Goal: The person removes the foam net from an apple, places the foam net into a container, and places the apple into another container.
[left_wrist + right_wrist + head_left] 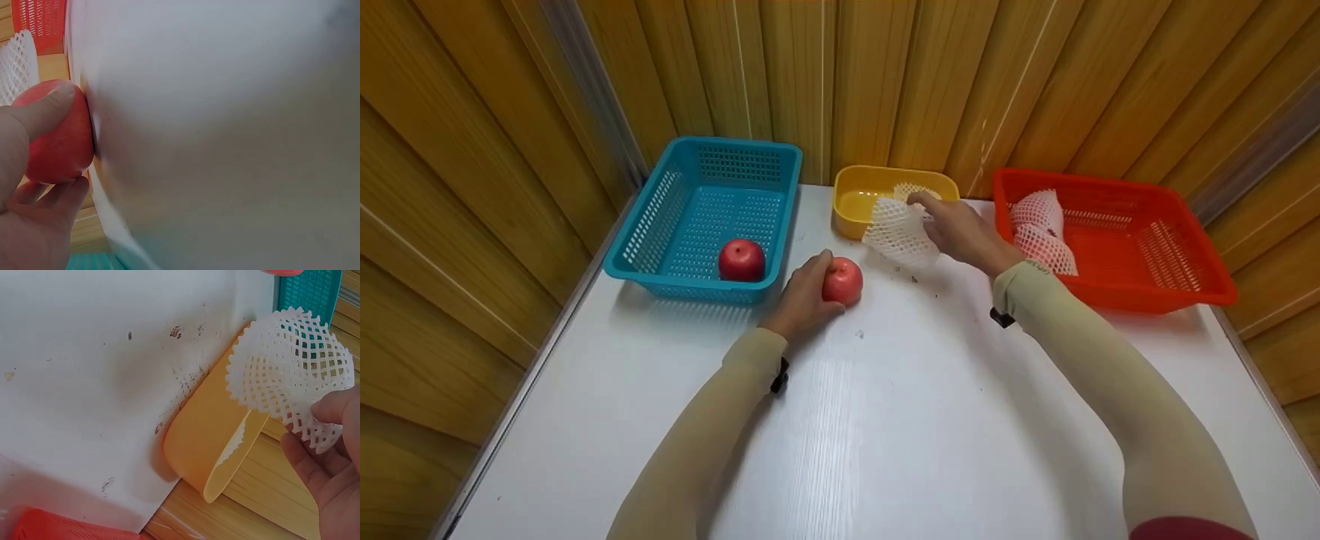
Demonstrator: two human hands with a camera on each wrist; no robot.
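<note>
My left hand [804, 297] grips a red apple [844, 282] at the white table, between the blue basket and the yellow container. In the left wrist view the thumb lies over the apple [62, 140] and the fingers curl under it. My right hand [962, 231] pinches a white foam net sleeve [901, 234] by one end, in front of and over the rim of the yellow container [851, 223]. The right wrist view shows the net sleeve [287, 365] hanging from thumb and fingers with nothing inside. Another foam net [915, 191] lies in the yellow container.
At the left stands a blue basket [675, 283] with one dark red apple [742, 260] in it. A red basket [1155, 296] at the right holds net-wrapped fruit [1041, 236]. Wooden panels [870, 82] close off the back and sides. Small specks of debris [175, 332] dot the table.
</note>
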